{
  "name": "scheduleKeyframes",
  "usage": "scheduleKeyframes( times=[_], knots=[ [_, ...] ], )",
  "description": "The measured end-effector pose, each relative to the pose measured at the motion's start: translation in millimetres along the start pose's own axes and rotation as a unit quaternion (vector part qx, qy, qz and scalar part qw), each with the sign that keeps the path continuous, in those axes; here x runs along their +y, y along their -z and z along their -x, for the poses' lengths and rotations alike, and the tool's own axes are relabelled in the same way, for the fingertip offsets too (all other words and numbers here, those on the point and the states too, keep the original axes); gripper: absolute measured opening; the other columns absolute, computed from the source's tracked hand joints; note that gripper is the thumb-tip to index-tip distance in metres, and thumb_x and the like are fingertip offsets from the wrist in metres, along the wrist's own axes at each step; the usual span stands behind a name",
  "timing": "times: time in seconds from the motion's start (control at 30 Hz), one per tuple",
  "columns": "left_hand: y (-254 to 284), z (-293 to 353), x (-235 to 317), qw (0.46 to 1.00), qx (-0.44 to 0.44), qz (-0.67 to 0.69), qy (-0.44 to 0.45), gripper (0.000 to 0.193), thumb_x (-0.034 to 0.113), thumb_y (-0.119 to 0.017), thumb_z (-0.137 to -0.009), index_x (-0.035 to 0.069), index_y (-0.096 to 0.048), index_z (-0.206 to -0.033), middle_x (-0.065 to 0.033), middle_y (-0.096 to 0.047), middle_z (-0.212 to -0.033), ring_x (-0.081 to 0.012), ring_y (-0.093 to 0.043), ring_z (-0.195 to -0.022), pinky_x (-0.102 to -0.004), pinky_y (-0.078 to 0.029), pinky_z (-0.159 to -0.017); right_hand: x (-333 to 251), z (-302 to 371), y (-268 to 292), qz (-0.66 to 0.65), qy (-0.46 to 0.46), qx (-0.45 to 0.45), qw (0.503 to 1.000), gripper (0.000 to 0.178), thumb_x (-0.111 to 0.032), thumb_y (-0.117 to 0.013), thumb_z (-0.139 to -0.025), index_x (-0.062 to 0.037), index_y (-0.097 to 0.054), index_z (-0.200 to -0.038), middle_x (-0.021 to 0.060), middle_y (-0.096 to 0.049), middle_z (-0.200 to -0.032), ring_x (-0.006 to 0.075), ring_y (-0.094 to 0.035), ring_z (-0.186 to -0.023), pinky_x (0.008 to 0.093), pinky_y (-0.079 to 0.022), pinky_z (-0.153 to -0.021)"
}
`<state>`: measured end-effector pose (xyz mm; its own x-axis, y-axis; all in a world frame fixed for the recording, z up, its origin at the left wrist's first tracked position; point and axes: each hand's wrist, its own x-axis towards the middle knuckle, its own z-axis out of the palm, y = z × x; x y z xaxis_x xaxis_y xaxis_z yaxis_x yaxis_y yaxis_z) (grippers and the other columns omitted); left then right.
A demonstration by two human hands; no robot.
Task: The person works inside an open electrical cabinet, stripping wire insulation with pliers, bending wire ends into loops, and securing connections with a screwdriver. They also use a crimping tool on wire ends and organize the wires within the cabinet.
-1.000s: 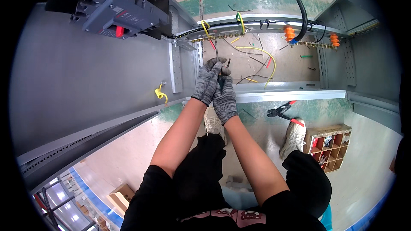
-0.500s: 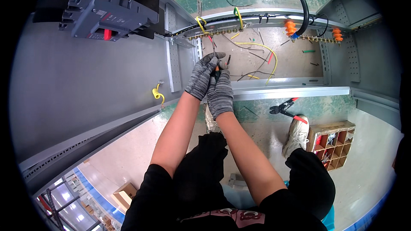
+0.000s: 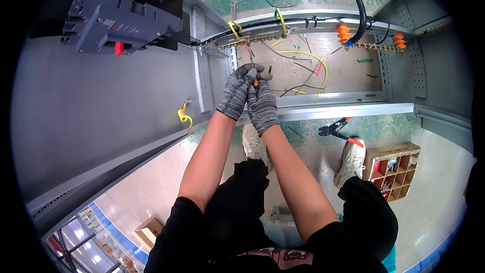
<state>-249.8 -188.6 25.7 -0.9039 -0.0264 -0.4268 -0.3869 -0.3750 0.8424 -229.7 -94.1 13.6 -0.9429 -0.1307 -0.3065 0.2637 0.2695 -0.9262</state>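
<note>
Both my hands wear grey knit gloves and meet around a screwdriver (image 3: 256, 83) with an orange and dark handle. Its thin shaft points away from me, its tip by the brass terminal bar (image 3: 262, 38). My left hand (image 3: 233, 92) is closed near the front of the handle and the shaft. Just behind it, my right hand (image 3: 262, 103) wraps the handle, most of which the fingers hide. Two yellow-green wires, a left one (image 3: 234, 30) and a right one (image 3: 280, 20), loop above the bar.
A grey circuit breaker (image 3: 116, 25) is mounted upper left. A black cable (image 3: 359, 10) hangs near orange insulators (image 3: 343, 34). Wire offcuts (image 3: 323, 78) litter the floor inside the frame. Red-handled cutters (image 3: 331, 130) and a wooden compartment box (image 3: 371, 167) lie by my right shoe.
The view has shifted slightly, and my left shoe shows more. Both hands stay around the screwdriver; my right wrist has moved a little to the right.
</note>
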Motion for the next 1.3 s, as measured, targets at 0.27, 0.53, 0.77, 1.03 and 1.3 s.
scheduleKeyframes(
  times=[0.27, 0.53, 0.77, 1.03, 1.3],
  knots=[
    [-2, 1, 1, 0.999, 0.029, -0.025, 0.0, 0.019, 0.013, -0.05, -0.094, -0.001, -0.056, -0.105, -0.0189, -0.066, -0.093, -0.0223, -0.065, -0.082, -0.0324, -0.055, -0.074, 17, -8, -6, -0.088, -0.016, -0.05, 0.995, 0.032, -0.023, -0.051, -0.09, 0.0012, -0.054, -0.111, 0.0245, -0.063, -0.089, 0.0392, -0.062, -0.084, 0.0441, -0.048, -0.072],
    [0, 9, 7, 0.993, 0.045, -0.111, -0.022, 0.023, 0.017, -0.053, -0.093, -0.002, -0.057, -0.106, -0.0145, -0.066, -0.096, -0.0194, -0.064, -0.087, -0.0294, -0.052, -0.079, -6, 4, -1, -0.07, -0.026, -0.063, 0.995, 0.032, -0.016, -0.05, -0.09, -0.0005, -0.048, -0.119, 0.021, -0.063, -0.092, 0.0342, -0.062, -0.086, 0.0387, -0.048, -0.074],
    [-53, 30, -2, 0.99, -0.076, -0.075, 0.09, 0.029, 0.023, -0.058, -0.091, 0.001, -0.056, -0.111, -0.0087, -0.065, -0.098, -0.015, -0.06, -0.092, -0.0273, -0.047, -0.086, 24, 62, 50, -0.024, -0.016, 0.043, 0.999, 0.046, -0.022, -0.054, -0.087, 0.0001, -0.043, -0.126, 0.0259, -0.06, -0.095, 0.0438, -0.058, -0.092, 0.0471, -0.047, -0.078],
    [-195, -14, -56, 0.965, -0.235, 0.026, 0.116, 0.02, 0.012, -0.053, -0.093, 0.001, -0.051, -0.11, -0.0131, -0.063, -0.1, -0.0177, -0.061, -0.091, -0.0267, -0.049, -0.086, 40, 60, 185, -0.08, -0.012, 0.222, 0.972, 0.037, -0.023, -0.056, -0.089, -0.0021, -0.05, -0.118, 0.0221, -0.062, -0.088, 0.035, -0.062, -0.078, 0.0385, -0.049, -0.069],
    [-259, -49, -58, 0.982, -0.144, -0.017, 0.118, 0.015, 0.012, -0.053, -0.094, 0.002, -0.054, -0.104, -0.008, -0.062, -0.093, -0.0152, -0.061, -0.087, -0.027, -0.052, -0.077, 37, 21, 269, 0.105, -0.045, 0.178, 0.977, 0.032, -0.025, -0.054, -0.09, -0.0019, -0.054, -0.112, 0.0229, -0.062, -0.086, 0.039, -0.061, -0.079, 0.0408, -0.048, -0.071]
  ],
)
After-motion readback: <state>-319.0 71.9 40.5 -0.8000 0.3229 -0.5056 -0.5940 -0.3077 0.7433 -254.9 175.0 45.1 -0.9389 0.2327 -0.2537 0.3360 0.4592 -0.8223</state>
